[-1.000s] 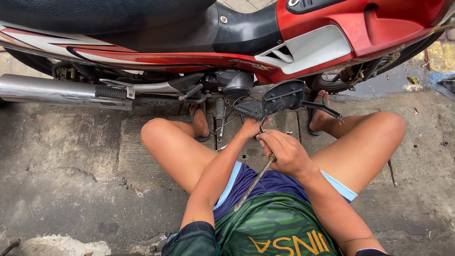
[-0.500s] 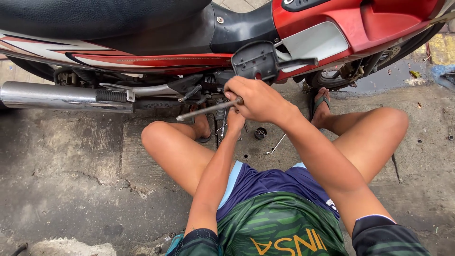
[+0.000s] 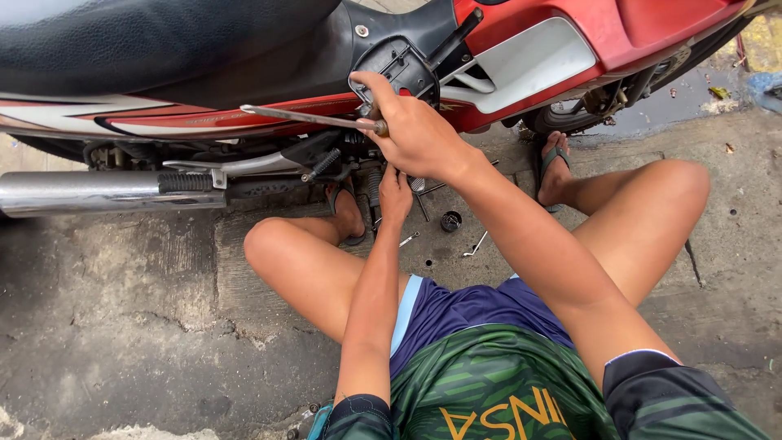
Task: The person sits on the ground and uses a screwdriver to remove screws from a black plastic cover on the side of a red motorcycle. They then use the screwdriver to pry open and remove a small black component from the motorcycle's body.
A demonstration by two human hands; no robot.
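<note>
I sit on the ground facing a red and black motorbike. My right hand is raised beside the bike's side panel and grips a long thin metal tool that points left, along with a black plastic cover. My left hand reaches down under the engine area, near the footpeg, with its fingers against the parts there; whether it holds anything is hidden.
A chrome exhaust pipe runs along the left. Small loose parts lie on the concrete between my legs: a black cap and short metal bits. My sandalled feet rest by the bike. A wet patch lies at the far right.
My right hand has lifted the long tool and the black cover from near the ground up to the bike's side. The left hand stays low by the engine.
</note>
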